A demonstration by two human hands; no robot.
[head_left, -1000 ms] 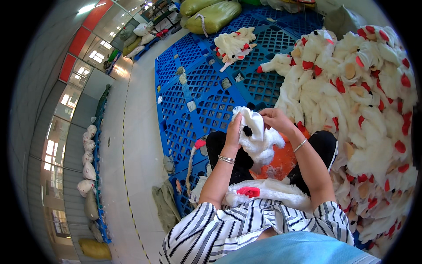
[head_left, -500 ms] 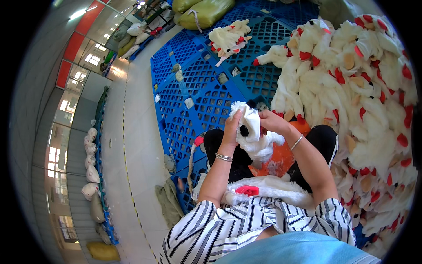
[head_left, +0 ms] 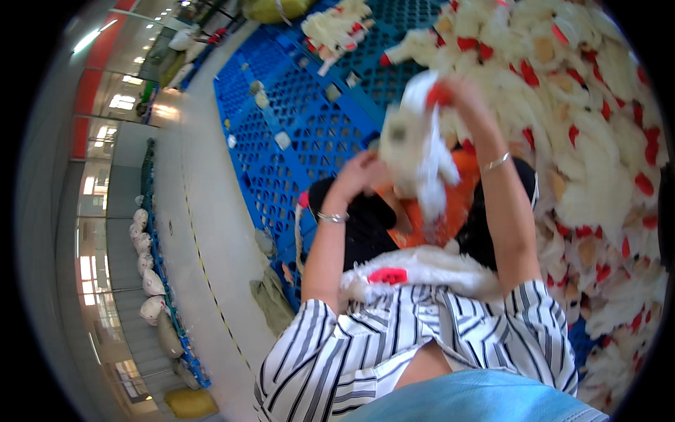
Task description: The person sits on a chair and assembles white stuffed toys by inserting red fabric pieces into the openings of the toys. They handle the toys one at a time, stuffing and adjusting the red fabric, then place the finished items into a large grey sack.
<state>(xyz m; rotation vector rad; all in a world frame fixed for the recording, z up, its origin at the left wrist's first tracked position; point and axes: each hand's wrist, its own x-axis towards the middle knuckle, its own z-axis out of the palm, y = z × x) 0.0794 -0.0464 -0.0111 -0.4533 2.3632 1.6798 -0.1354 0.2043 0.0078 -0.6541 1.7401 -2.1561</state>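
My right hand, raised above the space between my knees, is closed on the top of a white plush toy skin. The skin hangs down from it, blurred by motion, with a dark eye-like spot on its left side and a red part by my fingers. To the left of the skin, over my left knee, is my left hand. Its fingers are loosely bent, apart and holding nothing visible. Another white furry piece with a red patch lies across my lap. An orange surface shows between my legs.
A large heap of white plush skins with red and tan parts fills the right side. A smaller bunch sits on the blue plastic pallets ahead. Grey-green cloth lies left of me, and white sacks line the wall.
My right hand has lifted the plush skin up and away from me. My left hand has come off it and moved slightly left. The whole view has shifted a little.
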